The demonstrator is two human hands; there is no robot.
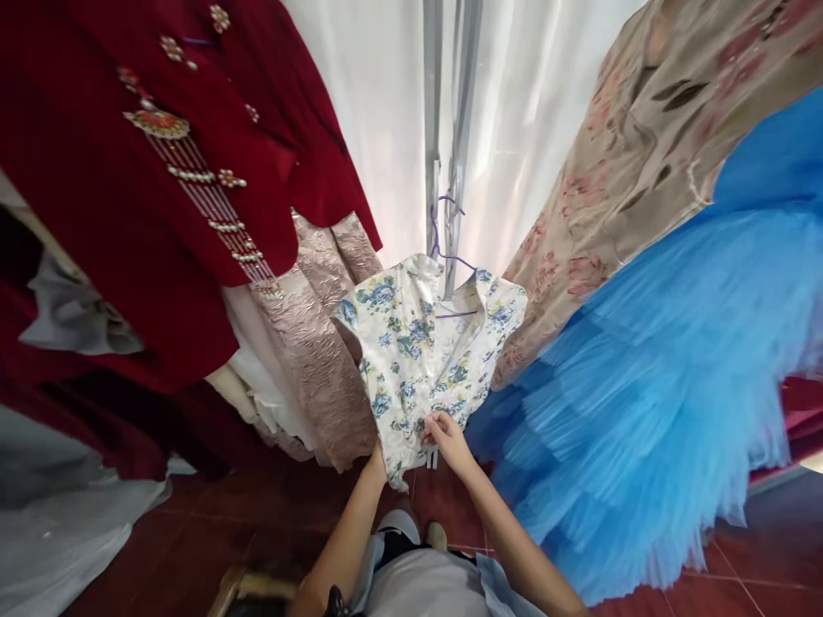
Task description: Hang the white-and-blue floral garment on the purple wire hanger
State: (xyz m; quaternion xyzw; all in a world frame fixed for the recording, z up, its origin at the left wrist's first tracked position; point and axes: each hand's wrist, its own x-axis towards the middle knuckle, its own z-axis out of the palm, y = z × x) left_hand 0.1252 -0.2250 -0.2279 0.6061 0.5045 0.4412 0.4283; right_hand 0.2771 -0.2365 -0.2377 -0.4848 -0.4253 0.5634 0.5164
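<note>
A sleeveless white blouse (411,343) with blue flowers and green leaves hangs in the middle of the head view, its neck open. It is on a thin purple hanger (435,231), whose bar shows inside the neckline. My right hand (445,435) is closed on the front of the blouse near its lower edge, thumb and fingers pinched together at the cloth. My left hand (379,463) reaches in at the blouse's lower left side; the cloth covers its fingers, so their hold cannot be seen.
To the left hang a dark red jacket (257,163) with a beaded ornament and a pale pink textured garment (321,343). On the right are a beige floral dress (579,206) and a ruffled blue tulle dress (643,377). Behind is a white curtain (379,103); below, red floor tiles (283,506).
</note>
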